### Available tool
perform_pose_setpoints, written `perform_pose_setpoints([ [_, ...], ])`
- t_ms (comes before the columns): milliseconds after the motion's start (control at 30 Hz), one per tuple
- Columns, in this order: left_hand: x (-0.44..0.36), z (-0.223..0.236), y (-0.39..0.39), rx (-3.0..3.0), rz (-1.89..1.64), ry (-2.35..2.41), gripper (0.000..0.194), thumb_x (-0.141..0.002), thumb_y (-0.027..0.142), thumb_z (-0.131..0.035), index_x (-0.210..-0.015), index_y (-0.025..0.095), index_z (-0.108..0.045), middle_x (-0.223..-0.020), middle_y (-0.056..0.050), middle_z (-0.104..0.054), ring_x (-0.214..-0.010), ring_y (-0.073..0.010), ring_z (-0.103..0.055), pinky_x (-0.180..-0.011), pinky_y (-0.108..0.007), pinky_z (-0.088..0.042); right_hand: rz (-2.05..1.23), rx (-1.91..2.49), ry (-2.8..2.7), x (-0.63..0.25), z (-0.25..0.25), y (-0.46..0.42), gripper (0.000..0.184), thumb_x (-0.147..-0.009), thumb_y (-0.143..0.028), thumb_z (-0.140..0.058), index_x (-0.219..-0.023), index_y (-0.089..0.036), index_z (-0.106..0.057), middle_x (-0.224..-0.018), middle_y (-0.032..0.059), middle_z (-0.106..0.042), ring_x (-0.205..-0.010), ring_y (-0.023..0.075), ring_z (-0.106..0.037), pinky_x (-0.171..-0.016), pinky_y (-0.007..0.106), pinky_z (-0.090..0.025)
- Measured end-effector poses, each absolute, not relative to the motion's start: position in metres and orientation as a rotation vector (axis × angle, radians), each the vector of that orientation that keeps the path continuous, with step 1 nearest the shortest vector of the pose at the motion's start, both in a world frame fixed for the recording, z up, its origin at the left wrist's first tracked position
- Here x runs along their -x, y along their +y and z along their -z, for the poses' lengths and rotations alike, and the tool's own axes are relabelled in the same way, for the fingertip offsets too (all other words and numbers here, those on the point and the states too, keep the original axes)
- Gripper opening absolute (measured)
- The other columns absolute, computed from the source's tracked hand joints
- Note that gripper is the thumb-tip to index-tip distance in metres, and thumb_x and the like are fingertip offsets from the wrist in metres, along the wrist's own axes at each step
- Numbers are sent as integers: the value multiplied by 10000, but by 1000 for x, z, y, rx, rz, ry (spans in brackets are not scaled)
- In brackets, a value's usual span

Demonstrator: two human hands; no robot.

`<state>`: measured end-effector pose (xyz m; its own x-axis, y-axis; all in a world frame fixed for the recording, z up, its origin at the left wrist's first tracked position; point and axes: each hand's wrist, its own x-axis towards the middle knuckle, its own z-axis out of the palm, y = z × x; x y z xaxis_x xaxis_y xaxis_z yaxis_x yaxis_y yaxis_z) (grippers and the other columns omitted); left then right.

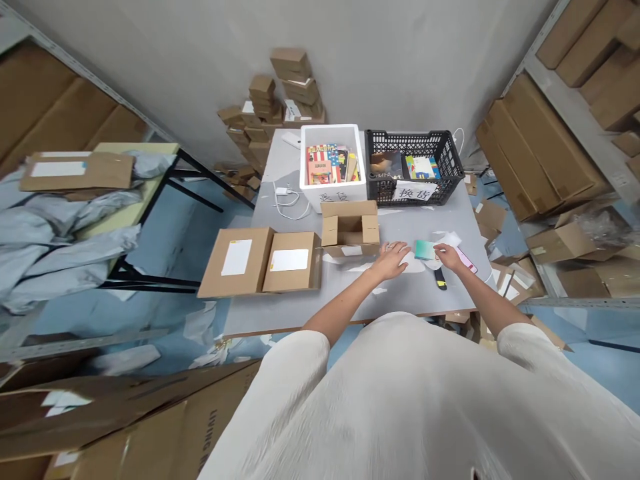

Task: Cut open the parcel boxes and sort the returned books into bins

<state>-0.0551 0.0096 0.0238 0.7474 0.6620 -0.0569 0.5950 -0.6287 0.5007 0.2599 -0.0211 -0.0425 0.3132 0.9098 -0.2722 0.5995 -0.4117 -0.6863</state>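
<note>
Nearest: white shirt (pixel 400 400), arms extended over the grey table (pixel 295 317). Black-and-yellow tool (pixel 440 279) lies on the tabletop, near the right hand (pixel 447 255). Right fingers: closed in a pinch on the right edge of the green card (pixel 424 250). Pink-edged phone (pixel 467 261) just beside, partly hidden by the hand and forearm. Left hand (pixel 393 261): palm down, fingers parted, gripping nothing visible; located between card and open carton (pixel 350 250). Contact with surface: cannot tell. To the left, two flat cardboard boxes (pixel 293 262) with white labels, side by side. Farther: white bin (pixel 334 193) containing books (pixel 320 172); black crate (pixel 440 195) just right of it, also containing books. Beyond: stacked small boxes (pixel 293 65) against the wall.
</note>
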Motion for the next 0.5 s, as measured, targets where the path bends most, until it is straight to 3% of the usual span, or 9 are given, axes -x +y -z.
perform_pose_setpoints([
  [267,9,8,-4,-2275,58,1035,615,-1059,313,-574,-1670,272,-509,-1779,-146,-442,-1625,-367,-441,-1309,-592,-379,-1057,2442,-1083,-308,60,-38,474,-887,-283,-675,-1346,-195,-757,-1429,150,-762,-1298,315,-717,-1107,397,-551],
  [500,-7,33,-16,-2170,156,1129,613,-1040,313,-585,-1649,266,-532,-1767,-158,-460,-1600,-367,-489,-1288,-569,-420,-1060,2327,-1419,-315,98,-25,649,-923,-364,-677,-1551,-217,-612,-1452,174,-714,-1281,333,-688,-1068,437,-560],
])
